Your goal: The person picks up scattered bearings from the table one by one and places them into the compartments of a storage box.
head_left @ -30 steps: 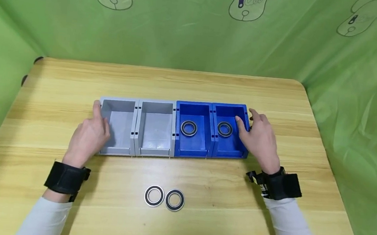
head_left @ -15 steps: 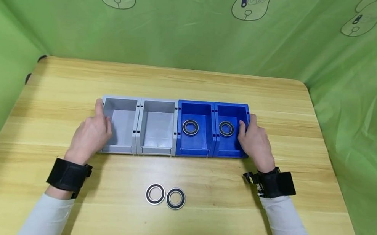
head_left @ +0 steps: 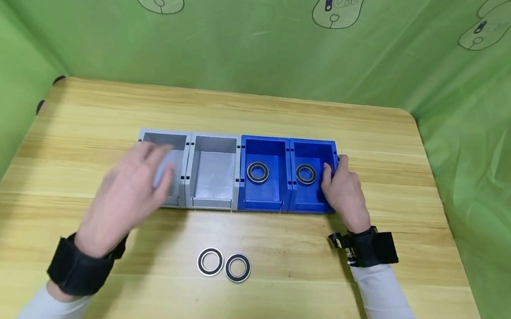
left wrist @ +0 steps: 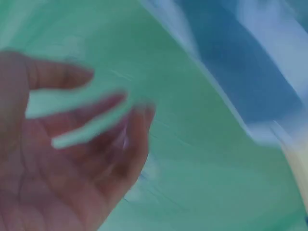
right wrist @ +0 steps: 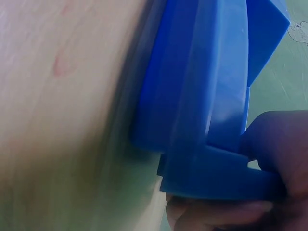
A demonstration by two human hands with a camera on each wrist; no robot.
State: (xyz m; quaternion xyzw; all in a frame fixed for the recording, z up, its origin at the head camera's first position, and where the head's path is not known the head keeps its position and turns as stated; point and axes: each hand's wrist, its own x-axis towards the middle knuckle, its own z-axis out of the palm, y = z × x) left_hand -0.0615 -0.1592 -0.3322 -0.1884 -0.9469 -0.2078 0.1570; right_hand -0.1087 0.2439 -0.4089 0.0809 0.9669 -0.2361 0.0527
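Four bins stand joined in a row, two grey and two blue. My left hand [head_left: 128,188], blurred, hovers over the front left of the leftmost grey bin [head_left: 171,200]; in the left wrist view its fingers are loosely bent with nothing between them. At the other end, my right hand [head_left: 347,195] grips the side wall of the rightmost blue bin [right wrist: 207,168], thumb inside and fingers outside. A ball bearing [head_left: 306,174] lies in that bin, and another bearing [head_left: 257,172] lies in the blue bin [head_left: 260,201] beside it.
Two more bearings, a left one [head_left: 210,262] and a right one [head_left: 238,268], lie side by side on the wooden table [head_left: 286,308] in front of the bins. The second grey bin [head_left: 214,176] holds nothing visible. A green curtain [head_left: 248,49] surrounds the table.
My left hand has let go of the leftmost grey bin's side and lifted toward the right. My right hand has closed onto the rightmost blue bin's wall. The bearings stay where they were.
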